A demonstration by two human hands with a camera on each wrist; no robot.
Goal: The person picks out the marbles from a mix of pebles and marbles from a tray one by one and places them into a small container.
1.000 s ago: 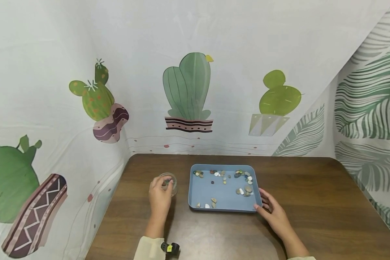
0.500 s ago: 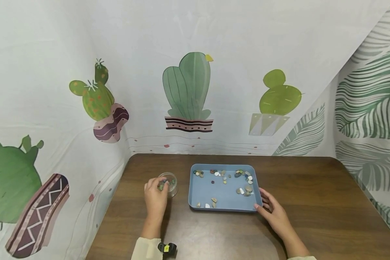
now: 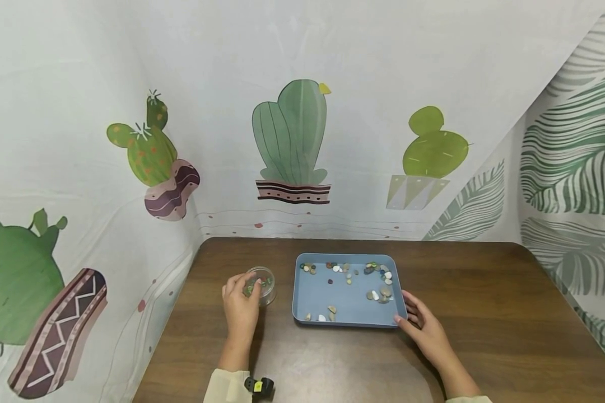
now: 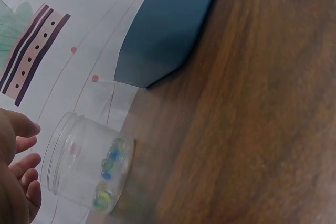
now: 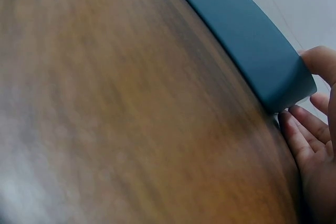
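In the head view, my left hand [image 3: 241,300] is beside a clear plastic jar [image 3: 267,296] at the left of the table. Glass marbles [image 4: 112,159] in green, blue and yellow lie at the bottom of this jar, seen through its wall in the left wrist view. There, the left fingers are loosely bent just outside the open mouth, with nothing visible between them. My right hand [image 3: 426,330] holds a blue tray [image 3: 350,322] at its near right corner, thumb at the rim and fingertips against the outer wall. Small pebbles [image 3: 385,292] lie in groups inside the tray.
A brown wooden table [image 3: 302,364] carries both containers, the jar left of the tray. Behind and beside it hangs a white cloth [image 3: 363,112] printed with cacti and leaves. A black strap device [image 3: 260,386] sits on the left sleeve.
My left hand has drawn back leftward from over the jar's mouth, so more of the jar and marbles shows. The right hand and the tray have stayed in place.
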